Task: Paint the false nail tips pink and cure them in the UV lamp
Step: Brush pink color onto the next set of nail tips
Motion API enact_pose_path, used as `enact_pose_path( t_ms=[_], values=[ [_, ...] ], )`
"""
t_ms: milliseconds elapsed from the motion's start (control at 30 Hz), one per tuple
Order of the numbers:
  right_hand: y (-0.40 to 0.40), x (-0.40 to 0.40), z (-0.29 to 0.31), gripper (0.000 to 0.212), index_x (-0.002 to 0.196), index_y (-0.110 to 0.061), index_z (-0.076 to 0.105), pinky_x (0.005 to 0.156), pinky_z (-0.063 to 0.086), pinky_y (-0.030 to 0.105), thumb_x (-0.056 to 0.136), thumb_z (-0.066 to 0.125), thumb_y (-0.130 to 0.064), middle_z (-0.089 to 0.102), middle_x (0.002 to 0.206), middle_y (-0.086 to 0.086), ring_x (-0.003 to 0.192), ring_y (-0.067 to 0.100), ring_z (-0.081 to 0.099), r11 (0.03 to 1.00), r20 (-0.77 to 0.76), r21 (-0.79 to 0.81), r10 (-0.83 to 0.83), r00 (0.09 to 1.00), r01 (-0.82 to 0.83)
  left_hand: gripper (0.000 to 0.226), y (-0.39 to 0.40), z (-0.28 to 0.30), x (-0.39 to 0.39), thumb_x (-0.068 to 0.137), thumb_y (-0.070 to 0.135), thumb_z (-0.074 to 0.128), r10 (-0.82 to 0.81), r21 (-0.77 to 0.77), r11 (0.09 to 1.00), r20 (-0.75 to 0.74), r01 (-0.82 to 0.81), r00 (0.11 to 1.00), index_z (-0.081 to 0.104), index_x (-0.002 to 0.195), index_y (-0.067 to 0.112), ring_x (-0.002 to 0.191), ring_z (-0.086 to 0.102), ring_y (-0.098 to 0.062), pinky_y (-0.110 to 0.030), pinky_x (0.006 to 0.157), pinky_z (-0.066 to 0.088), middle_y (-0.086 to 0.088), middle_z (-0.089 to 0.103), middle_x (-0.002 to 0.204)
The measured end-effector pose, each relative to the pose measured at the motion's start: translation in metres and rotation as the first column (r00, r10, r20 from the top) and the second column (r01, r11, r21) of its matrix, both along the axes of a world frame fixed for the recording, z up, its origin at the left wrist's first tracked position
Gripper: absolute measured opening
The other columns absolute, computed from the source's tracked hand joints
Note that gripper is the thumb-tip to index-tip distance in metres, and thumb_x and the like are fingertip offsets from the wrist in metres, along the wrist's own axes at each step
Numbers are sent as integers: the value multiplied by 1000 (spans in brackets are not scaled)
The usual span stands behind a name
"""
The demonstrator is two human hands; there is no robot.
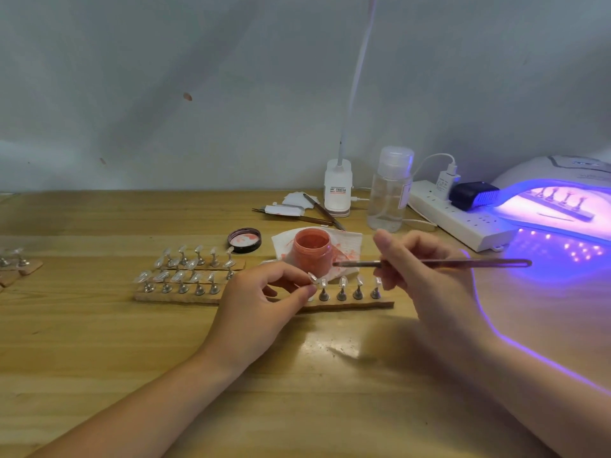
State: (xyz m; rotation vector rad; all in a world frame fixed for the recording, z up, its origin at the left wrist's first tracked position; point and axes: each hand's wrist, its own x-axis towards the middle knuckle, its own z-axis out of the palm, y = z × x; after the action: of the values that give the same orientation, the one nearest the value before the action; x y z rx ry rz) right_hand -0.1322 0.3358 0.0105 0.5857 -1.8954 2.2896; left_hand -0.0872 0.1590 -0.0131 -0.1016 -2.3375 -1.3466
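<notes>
Head view: left hand pinched a clear false nail tip on a small metal stand btwn thumb & forefinger, at the left end of the near wooden strip, which carried four more unpainted tips. Right hand gripped a thin dark-handled brush, bristles w/ pink just beside the open pink paint jar on a stained white tissue. Lit white UV lamp at right glowed violet, w/ a strip of tips inside. Two more strips sat left on the wooden table.
</notes>
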Motion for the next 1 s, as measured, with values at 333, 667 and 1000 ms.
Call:
enact_pose_path(
  t_ms=[333,667,1000],
  values=[
    [-7,15,-9,24,64,-10,71,46,47,15,75,60,-29,65,51,2,41,11,59,999,-182,12,-31,983,34,21,0,2,1,75,12,71,-47,14,999,-2,47,999,69,75,33,73,60,1,-15,62,44,18,68,74],
    [-9,14,-15,11,73,-10,66,46,49,21,75,66,-21,66,57,8,41,16,60,997,-232,71,23,972,-7,24,2,3,2,75,9,72,-71,16,997,-15,71,997,69,73,33,71,60,0,-17,61,45,14,68,73],
    [-7,13,-17,7,74,-13,67,48,49,19,77,64,-19,67,60,6,44,14,60,995,-268,92,59,962,-35,22,2,4,3,75,10,71,-79,14,997,1,79,997,70,74,32,72,60,1,-16,61,46,15,68,77]
  ],
)
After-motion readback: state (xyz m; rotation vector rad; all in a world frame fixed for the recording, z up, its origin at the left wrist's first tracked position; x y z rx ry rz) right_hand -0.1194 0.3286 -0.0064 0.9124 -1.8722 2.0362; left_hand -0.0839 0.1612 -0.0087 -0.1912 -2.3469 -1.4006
